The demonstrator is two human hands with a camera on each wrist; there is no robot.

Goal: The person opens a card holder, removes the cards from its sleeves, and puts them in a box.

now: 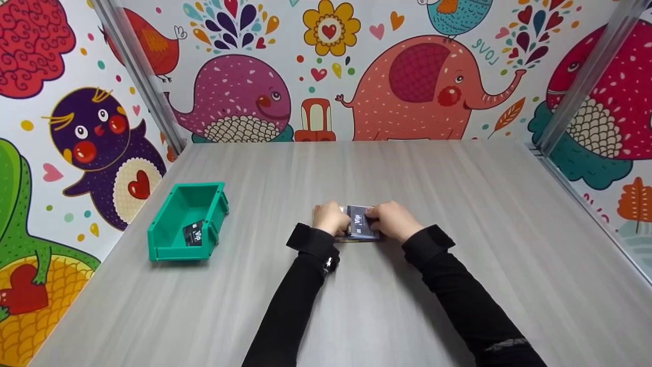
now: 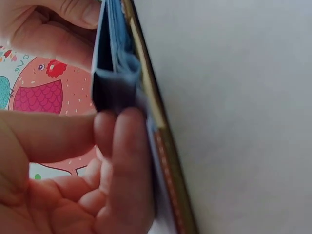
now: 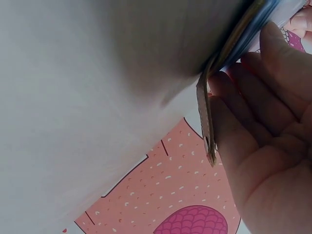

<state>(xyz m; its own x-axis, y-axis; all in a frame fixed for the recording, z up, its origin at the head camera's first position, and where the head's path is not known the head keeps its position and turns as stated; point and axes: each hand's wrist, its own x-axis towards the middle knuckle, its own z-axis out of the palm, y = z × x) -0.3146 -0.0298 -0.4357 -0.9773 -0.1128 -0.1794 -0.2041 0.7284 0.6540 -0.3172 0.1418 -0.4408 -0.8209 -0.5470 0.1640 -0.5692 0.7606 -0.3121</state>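
A small card holder (image 1: pixel 368 236) lies open on the table between both hands, with a dark card marked "VIP" (image 1: pixel 358 220) showing on it. My left hand (image 1: pixel 330 218) pinches the end of its bluish plastic sleeves (image 2: pixel 117 80) between thumb and finger. From the other side, my right hand (image 1: pixel 397 220) grips the sleeves, its thumb on top. In the right wrist view, a brown cover flap (image 3: pixel 205 119) sticks out beside the right fingers. The stitched edge of the cover (image 2: pixel 170 195) runs under the left fingers.
On the left of the table (image 1: pixel 265 306) stands a green plastic bin (image 1: pixel 178 253), holding another black "VIP" card (image 1: pixel 193 233). Walls with cartoon animals (image 1: pixel 412 97) enclose the table at the back and sides, with metal posts (image 1: pixel 140 76) at the corners.
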